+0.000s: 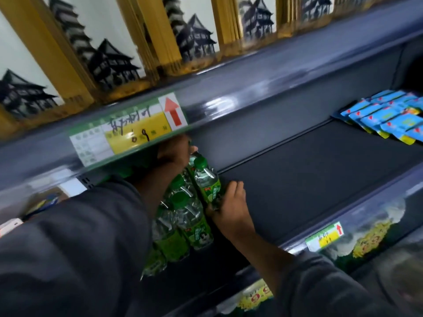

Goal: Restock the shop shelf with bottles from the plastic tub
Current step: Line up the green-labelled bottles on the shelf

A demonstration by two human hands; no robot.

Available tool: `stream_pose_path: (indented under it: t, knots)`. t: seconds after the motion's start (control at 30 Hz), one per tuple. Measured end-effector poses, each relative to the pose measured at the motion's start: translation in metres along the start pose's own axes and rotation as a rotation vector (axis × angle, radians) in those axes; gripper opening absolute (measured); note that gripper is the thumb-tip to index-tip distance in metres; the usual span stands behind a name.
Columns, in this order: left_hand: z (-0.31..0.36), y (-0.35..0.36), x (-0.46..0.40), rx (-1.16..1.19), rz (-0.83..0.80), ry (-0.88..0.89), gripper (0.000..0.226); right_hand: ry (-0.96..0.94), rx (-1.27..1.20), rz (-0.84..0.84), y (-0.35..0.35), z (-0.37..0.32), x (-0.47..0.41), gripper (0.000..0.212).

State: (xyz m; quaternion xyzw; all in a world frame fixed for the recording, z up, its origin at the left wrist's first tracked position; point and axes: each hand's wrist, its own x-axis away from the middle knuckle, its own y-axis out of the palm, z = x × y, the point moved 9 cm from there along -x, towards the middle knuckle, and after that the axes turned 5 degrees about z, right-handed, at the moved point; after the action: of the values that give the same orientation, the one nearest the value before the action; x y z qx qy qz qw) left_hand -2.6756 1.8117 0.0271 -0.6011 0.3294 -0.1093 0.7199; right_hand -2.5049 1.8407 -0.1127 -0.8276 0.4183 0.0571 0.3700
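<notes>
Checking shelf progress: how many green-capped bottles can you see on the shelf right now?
About 5, all at the shelf's left end: one at the back between both hands, two behind the front pair, two in front. More may hide behind the left arm.

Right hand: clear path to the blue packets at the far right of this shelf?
Probably yes. The right hand rests by the base of a green-capped bottle, and the dark shelf between it and the blue packets lies bare. Actual reach can't be judged.
</notes>
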Motion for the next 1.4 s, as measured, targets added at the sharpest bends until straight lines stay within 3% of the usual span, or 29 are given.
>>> stream_pose_path:
  t: [0.13,0.3,0.4,0.47,0.73,0.87,1.13,1.4]
  knots:
    - [0.002,-0.004,0.002,0.066,-0.026,-0.007,0.042,-0.071,0.062,-0.037,0.006,-0.002,0.0,0.034]
    - [-0.002,-0.007,0.002,0.201,-0.043,0.003,0.044,-0.154,0.208,-0.137,0.02,-0.001,0.002,0.063]
    - [-0.006,-0.007,0.003,0.248,-0.021,0.011,0.029,-0.168,0.222,-0.125,0.022,-0.002,0.003,0.061]
    - [-0.005,-0.011,0.005,0.237,0.012,0.019,0.043,-0.175,0.215,-0.129,0.023,-0.002,0.003,0.059]
    - [0.025,-0.037,0.041,0.233,0.119,0.116,0.052,-0.152,0.144,-0.155,0.01,0.005,0.021,0.051]
    - [0.051,-0.043,0.071,0.217,0.163,0.188,0.045,-0.115,0.107,-0.095,-0.039,0.011,0.029,0.042]
    - [0.12,-0.039,0.138,0.216,0.181,0.341,0.043,-0.021,0.303,0.088,-0.167,0.045,0.038,0.057]
    - [0.212,-0.006,0.211,0.337,0.085,0.36,0.044,0.09,0.446,0.204,-0.28,0.09,0.085,0.055]
